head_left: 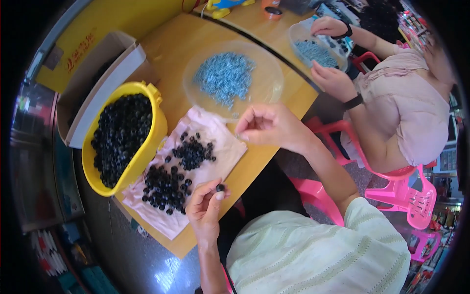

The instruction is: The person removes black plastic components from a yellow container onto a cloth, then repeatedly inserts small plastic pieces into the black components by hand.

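Two piles of black beads (193, 154) lie on a pink cloth (227, 137) left of the frame's centre; more fill a yellow tub (158, 125) beside it. A shallow clear dish (270, 90), upper centre, holds small blue pieces (223, 76); a co-worker's clear tub (293, 38), upper right, has similar ones. The left hand (204, 209), lower centre, pinches one black bead (220, 187); the right hand (270, 126), mid-frame, has its fingertips together, anything between them too small to tell. Red lettering (81, 49) marks a yellow panel (110, 29), upper left.
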